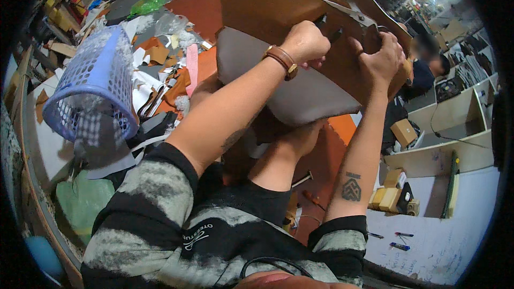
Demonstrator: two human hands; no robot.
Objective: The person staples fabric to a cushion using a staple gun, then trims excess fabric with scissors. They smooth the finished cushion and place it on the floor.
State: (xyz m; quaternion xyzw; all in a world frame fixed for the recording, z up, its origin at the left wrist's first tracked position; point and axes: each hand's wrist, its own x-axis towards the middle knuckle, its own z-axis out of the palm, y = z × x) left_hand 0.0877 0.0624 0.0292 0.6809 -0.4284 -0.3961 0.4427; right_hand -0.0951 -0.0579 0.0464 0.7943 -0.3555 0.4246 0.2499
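A large curved panel (pixel 257 5), tan-brown on its upper face, leans up in front of me. Its lower part shows a smooth grey padded covering (pixel 278 83). My left hand (pixel 308 44), with a brown strap at the wrist, is closed in a fist against the brown face. Dark tips stick out of that fist; the thing they belong to is mostly hidden. Farther right, my right hand (pixel 381 58) holds metal scissors (pixel 357 16) by the handles, thumb apart from the fingers. Their blades point up and left across the panel, and its right edge lies near this hand.
A blue perforated basket (pixel 115 64) lies tipped at left, beside leather and fabric scraps (pixel 160 83) and white stuffing. Reddish-brown mats cover the floor (pixel 201 8). At right stand open shelving (pixel 450 118), small boxes (pixel 388 198) and pens on a white surface (pixel 401 246). Someone (pixel 425 69) is beyond the panel.
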